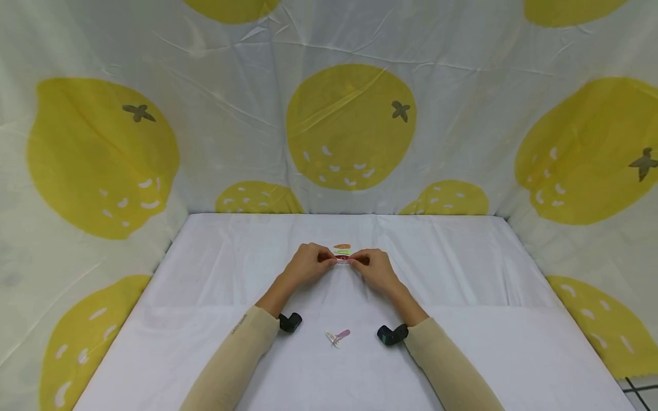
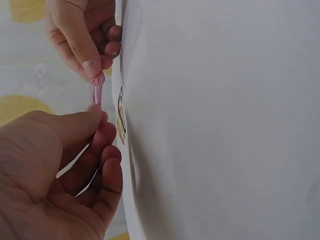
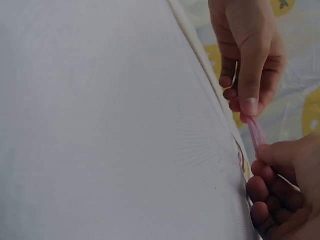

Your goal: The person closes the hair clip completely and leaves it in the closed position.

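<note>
Both hands meet over the far middle of the white table and pinch one pink hair clip (image 2: 97,91) by its two ends. My left hand (image 1: 311,264) has thumb and forefinger on one end, the other fingers loosely curled. On the opposite end, my right hand (image 1: 376,268) pinches with thumb and fingertip. In the head view, a red hair clip (image 1: 341,257) lies just beyond the pink one. Farther back come a green hair clip (image 1: 342,252) and an orange hair clip (image 1: 342,246), laid in a column.
A small crossed group of pink and whitish hair clips (image 1: 337,337) lies nearer, between the forearms. White cloth covers the table (image 1: 205,245). Lemon-print curtains (image 1: 231,114) stand at the back and both sides. A black wrist camera (image 1: 392,335) sits on each wrist.
</note>
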Demonstrator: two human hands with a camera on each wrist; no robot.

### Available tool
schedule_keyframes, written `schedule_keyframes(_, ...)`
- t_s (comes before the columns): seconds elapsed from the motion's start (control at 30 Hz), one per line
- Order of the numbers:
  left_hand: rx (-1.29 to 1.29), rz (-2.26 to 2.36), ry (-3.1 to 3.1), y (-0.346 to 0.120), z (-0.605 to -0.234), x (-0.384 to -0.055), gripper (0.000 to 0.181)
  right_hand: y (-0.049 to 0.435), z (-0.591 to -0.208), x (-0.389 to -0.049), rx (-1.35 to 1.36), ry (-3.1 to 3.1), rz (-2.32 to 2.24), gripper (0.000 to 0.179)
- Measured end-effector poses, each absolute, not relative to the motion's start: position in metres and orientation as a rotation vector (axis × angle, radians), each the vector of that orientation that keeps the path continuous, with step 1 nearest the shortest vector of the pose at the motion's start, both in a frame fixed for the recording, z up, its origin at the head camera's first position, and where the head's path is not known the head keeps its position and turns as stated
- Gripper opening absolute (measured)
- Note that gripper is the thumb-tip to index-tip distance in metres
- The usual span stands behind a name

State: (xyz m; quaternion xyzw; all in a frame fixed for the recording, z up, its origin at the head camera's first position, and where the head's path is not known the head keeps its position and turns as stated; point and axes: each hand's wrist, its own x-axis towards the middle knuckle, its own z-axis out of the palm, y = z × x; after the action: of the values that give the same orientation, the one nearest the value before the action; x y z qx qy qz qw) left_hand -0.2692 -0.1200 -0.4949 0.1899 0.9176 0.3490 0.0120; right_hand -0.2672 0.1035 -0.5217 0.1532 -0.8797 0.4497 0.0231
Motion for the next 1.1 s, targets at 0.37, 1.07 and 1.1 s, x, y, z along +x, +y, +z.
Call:
schedule_keyframes(0.37, 0.531, 1.024, 2.868, -0.1211, -0.4993, -0.2763, 0.007, 0.1003, -0.5212, -0.2737, 0.462, -2.817, 1.357, 0.008)
schedule_keyframes(1.07, 0.375, 1.033, 2.911, -0.1137, -0.5012, -0.2787, 0.011, 0.0992, -0.5210, -0.2762, 0.356, -2.845, 1.359, 0.008)
schedule_keyframes(1.1, 0.373, 1.034, 2.909, -0.1137, -0.5013, -0.2790, 0.011, 0.0996, -0.5212, -0.2762, 0.354, -2.846, 1.363, 0.008)
